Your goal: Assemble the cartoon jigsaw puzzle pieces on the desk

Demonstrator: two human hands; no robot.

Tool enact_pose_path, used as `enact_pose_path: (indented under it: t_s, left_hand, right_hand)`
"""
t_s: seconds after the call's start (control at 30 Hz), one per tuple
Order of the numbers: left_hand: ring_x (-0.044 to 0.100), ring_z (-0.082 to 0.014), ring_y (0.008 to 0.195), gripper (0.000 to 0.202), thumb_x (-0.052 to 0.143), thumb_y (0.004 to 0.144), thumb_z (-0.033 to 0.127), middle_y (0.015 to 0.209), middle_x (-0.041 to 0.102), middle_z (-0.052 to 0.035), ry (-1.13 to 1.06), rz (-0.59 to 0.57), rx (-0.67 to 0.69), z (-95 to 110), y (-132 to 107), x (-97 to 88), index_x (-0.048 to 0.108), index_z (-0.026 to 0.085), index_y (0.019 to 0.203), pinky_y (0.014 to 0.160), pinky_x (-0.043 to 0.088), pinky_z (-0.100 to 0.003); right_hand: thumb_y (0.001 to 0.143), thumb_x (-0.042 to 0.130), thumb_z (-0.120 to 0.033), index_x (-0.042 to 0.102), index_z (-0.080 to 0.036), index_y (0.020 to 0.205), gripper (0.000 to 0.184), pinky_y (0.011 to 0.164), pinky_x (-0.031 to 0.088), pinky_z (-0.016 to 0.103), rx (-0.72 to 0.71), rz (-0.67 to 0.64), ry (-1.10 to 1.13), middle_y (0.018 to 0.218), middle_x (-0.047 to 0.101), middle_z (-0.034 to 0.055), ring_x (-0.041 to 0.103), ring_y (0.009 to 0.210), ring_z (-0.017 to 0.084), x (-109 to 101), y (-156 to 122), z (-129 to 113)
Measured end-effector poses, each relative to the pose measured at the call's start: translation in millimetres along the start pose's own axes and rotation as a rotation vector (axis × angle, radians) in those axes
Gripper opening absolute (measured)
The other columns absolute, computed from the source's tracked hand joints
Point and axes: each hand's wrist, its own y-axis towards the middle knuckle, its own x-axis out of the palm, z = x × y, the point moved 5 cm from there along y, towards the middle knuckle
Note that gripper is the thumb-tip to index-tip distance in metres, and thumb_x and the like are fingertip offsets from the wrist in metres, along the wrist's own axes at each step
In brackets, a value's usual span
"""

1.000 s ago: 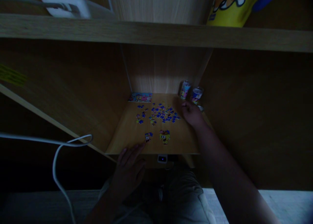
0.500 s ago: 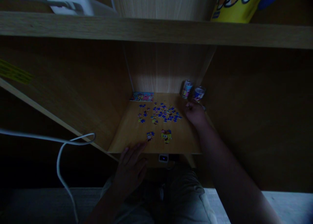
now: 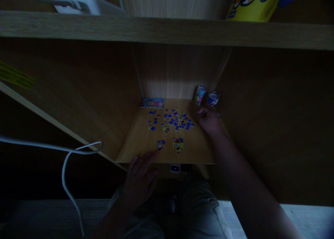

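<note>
My left hand (image 3: 141, 176) rests at the front edge of the wooden board, fingers stretched out. Its fingertips lie just below a small joined puzzle section (image 3: 160, 144). To the right of that is a larger joined section with a yellow cartoon figure (image 3: 178, 145). Beyond them is a scatter of loose jigsaw pieces (image 3: 177, 120), many with blue faces or backs. My right hand (image 3: 208, 120) is at the right side of the board, just in front of two small printed cans. Its fingers are curled in; whatever they hold, if anything, is hidden in the dim light.
A printed cartoon picture (image 3: 152, 103) lies at the back left. A tall can (image 3: 200, 94) and a shorter tub (image 3: 213, 99) stand at the back right. A shelf edge (image 3: 167, 30) crosses above, bearing a yellow container (image 3: 257, 6) and white device (image 3: 75, 2). A white cable (image 3: 68, 186) hangs left.
Almost nothing differs; the whole view has shifted very slightly. Both hands stay in the same places, and the puzzle pieces lie as before.
</note>
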Motion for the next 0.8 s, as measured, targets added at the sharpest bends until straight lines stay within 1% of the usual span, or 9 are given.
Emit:
enact_pose_path:
  t_s: [0.1,0.3,0.57,0.8]
  left_hand:
    - [0.060,-0.0294,0.151,0.014,0.067,0.102,0.023,0.165,0.064,-0.0050,0.001,-0.002,-0.001,-0.1,0.1,-0.3,0.078,0.028,0.094,0.140,0.024,-0.053]
    - [0.059,-0.0295,0.152,0.015,0.067,0.102,0.022,0.167,0.063,-0.0053,-0.024,-0.016,-0.010,-0.8,-0.7,0.8,0.078,0.028,0.094,0.141,0.022,-0.054]
    - [0.060,-0.0283,0.151,0.014,0.067,0.101,0.022,0.167,0.063,-0.0041,0.000,-0.026,-0.013,-0.1,0.0,0.0,0.077,0.028,0.092,0.141,0.022,-0.052]
    - [0.060,-0.0285,0.151,0.015,0.065,0.105,0.024,0.166,0.064,-0.0045,-0.029,-0.010,-0.016,-0.5,-0.3,-0.8,0.078,0.028,0.098,0.141,0.020,-0.051]
  right_hand:
    - [0.083,0.064,-0.020,0.061,-0.028,0.078,0.010,0.096,0.054,0.039,0.004,0.026,0.007,0.095,0.070,0.0063,0.067,0.097,0.027,-1.5,0.0,0.5]
    - [0.082,0.064,-0.022,0.059,-0.027,0.085,0.008,0.088,0.053,0.038,0.016,0.063,0.020,0.098,0.067,0.0062,0.064,0.088,0.025,-3.3,-2.1,2.5]
    - [0.082,0.062,-0.023,0.053,-0.028,0.084,0.011,0.098,0.050,0.040,-0.004,0.086,0.038,0.098,0.066,0.0061,0.063,0.098,0.027,-5.8,-0.7,1.6]
    - [0.086,0.059,-0.027,0.048,-0.029,0.080,0.012,0.091,0.049,0.039,-0.012,0.108,0.058,0.095,0.062,0.0056,0.058,0.090,0.026,-5.1,-0.8,2.5]
